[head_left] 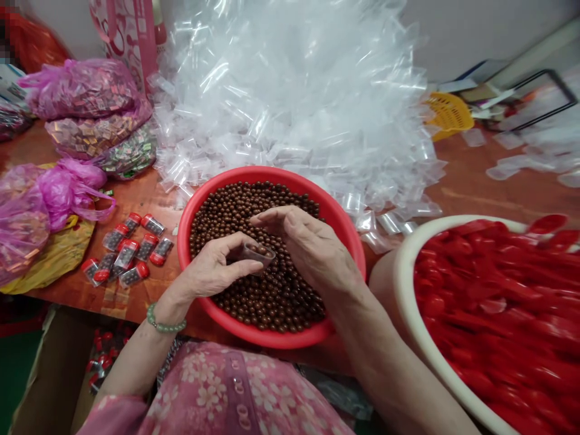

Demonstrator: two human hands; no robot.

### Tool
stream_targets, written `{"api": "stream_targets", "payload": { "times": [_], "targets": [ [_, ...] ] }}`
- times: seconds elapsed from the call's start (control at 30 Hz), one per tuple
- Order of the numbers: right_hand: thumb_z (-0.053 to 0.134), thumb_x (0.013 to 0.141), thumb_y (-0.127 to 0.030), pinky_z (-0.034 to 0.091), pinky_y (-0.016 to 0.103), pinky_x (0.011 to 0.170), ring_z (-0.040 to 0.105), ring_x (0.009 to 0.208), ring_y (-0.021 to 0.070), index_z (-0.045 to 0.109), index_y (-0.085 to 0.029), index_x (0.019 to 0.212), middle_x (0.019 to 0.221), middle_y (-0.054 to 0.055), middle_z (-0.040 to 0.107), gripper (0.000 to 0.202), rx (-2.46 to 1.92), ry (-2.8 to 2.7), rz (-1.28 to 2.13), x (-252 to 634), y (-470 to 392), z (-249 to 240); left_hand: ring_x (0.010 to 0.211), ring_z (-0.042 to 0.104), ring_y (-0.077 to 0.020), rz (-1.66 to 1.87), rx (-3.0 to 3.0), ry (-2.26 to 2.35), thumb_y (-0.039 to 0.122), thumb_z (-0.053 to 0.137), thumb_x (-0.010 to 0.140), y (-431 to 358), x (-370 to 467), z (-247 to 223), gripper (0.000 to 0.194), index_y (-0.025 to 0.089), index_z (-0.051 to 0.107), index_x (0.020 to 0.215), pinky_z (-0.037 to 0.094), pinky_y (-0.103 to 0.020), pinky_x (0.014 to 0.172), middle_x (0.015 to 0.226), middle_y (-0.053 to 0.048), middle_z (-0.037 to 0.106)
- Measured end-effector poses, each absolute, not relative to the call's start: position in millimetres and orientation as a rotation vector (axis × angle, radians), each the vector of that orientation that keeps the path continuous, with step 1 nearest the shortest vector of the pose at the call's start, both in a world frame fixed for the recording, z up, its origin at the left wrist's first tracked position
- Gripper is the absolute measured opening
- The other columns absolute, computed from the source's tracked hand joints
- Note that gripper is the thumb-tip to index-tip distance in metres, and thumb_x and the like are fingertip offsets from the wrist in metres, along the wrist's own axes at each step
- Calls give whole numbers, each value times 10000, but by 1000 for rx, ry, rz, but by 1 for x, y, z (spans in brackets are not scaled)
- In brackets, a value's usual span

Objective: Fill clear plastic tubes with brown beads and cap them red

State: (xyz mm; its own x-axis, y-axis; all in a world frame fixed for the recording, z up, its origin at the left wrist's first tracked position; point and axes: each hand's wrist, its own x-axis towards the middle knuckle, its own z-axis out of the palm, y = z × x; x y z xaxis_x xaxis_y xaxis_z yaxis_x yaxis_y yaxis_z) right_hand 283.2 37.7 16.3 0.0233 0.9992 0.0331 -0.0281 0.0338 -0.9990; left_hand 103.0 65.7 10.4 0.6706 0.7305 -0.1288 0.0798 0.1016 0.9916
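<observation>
My left hand [223, 264] is closed round a small clear plastic tube [260, 252], tilted with its mouth to the right and a few brown balls inside. Beneath both hands is a red basin [272, 341] full of glossy brown balls [254, 302]. My right hand [312, 241] hovers over the balls, just right of the tube. Its fingers are stretched out and slightly cupped; the palm side is hidden, and nothing shows in it. On the table left of the basin lie several filled tubes with red caps [127, 255].
A large heap of clear empty tubes [290, 103] rises behind the basin. At right stands a cream tub [403, 284] of red plastic spoon-like pieces [493, 314]. Pink bags [86, 90] sit at left, a yellow basket [448, 115] at back right. An open cardboard box [54, 368] with capped tubes is below.
</observation>
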Motion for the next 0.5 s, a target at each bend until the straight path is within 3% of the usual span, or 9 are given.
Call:
{"api": "stream_targets", "payload": {
  "times": [0.1,0.3,0.5],
  "targets": [
    [593,899,-459,455,349,1003,604,1074,187,682,-279,1078,1125,18,666,269,-1201,-1303,1197,294,31,21,847,608,-137,569,1412,719,245,591,865,63,102,15,118,153,572,935,502,-283,817,909,-29,635],
    [788,742,-384,545,313,842,646,944,180,664,-281,1060,1021,25,678,356,-1151,-1325,1316,300,27,29,814,576,-108,641,1420,647,212,582,876,66,102,21,97,157,555,951,469,-243,786,891,-10,597],
    [778,764,-309,541,294,833,643,922,157,651,-319,1095,1015,3,670,355,-1082,-1374,1280,296,24,23,861,608,-129,633,1332,609,184,652,815,67,106,17,190,164,575,989,462,-254,807,917,-14,633]
  ]
}}
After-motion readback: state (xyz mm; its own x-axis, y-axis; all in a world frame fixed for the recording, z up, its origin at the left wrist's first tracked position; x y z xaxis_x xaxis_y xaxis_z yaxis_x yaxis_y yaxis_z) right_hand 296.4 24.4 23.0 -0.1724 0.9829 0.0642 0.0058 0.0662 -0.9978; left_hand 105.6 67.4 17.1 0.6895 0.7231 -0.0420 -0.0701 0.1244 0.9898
